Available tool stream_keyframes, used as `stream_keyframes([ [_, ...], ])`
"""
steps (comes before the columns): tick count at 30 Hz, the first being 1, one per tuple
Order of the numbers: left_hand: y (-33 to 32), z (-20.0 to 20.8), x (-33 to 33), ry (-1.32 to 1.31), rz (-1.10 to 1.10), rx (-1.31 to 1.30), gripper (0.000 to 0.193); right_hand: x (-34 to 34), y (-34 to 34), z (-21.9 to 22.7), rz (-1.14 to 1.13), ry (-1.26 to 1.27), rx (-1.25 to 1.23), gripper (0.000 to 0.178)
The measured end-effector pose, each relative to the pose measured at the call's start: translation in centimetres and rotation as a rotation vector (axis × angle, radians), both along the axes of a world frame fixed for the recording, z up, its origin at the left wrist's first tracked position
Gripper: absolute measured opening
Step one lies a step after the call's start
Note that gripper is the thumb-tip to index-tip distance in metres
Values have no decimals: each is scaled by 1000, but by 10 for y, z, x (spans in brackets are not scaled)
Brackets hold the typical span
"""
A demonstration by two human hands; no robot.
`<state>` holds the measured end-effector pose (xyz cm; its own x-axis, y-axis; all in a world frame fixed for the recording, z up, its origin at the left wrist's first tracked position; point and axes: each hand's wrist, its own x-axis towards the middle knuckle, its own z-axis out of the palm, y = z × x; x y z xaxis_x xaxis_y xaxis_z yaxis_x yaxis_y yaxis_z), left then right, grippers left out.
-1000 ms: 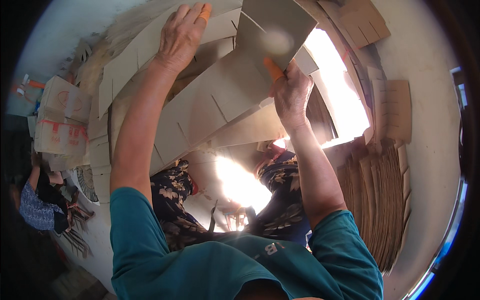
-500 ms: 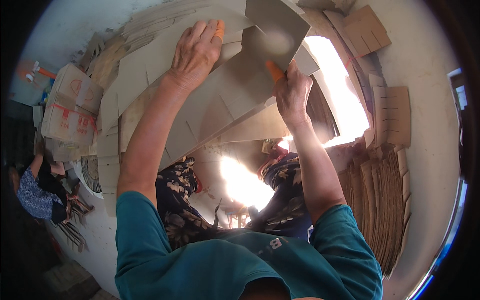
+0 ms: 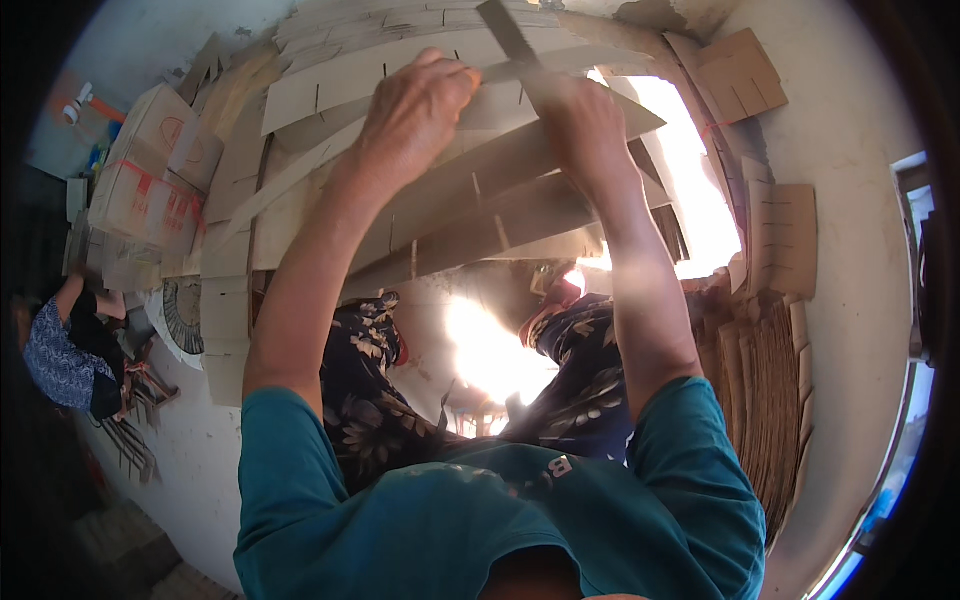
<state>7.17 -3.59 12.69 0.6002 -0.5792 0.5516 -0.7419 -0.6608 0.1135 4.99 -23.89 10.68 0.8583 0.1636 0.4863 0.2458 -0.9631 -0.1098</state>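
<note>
My left hand [image 3: 420, 115] is closed, its fingers curled around a long slotted cardboard strip [image 3: 305, 165] that bows out to both sides; a bit of an orange finger cover shows. To its right, my right hand [image 3: 585, 130], smeared by motion, grips a short cardboard piece [image 3: 508, 32] turned almost edge-on. The fingertips of this hand are hidden behind its back. Below both hands, slotted cardboard strips [image 3: 450, 225] lie slanting above my knees.
More slotted cardboard sheets [image 3: 340, 90] cover the far work surface. A taped carton [image 3: 150, 190] stands at left, with a seated person [image 3: 70, 345] below it. Bundled cardboard [image 3: 755, 400] leans by the right wall. Strong sunlight falls at right and between my legs.
The short piece in my right hand has turned from broad side to edge-on. My left hand has moved slightly right and down, and the long strip now bows upward from the strips below.
</note>
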Motion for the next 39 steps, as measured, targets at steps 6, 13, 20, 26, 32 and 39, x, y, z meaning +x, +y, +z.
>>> stream_keyframes([
  [6, 35, -21, 6, 312, 291, 88, 32, 53, 29, -2, 32, 566, -115, 26],
  [13, 62, -64, 1, 455, 298, 188, 48, 55, 32, -57, -7, 721, -175, 32],
  [20, 82, -109, 13, 173, 129, -134, 43, 36, -33, -35, -61, 485, 246, 23],
  [26, 104, -125, 20, 278, 251, -8, 32, -62, -150, -49, -427, 100, -211, 55],
  [32, 114, -132, 34, 232, 313, 39, 35, -90, -169, -42, -537, 697, -62, 51],
  [39, 82, -68, -63, 155, 196, -61, 39, -84, -208, -50, -326, 552, -114, 21],
])
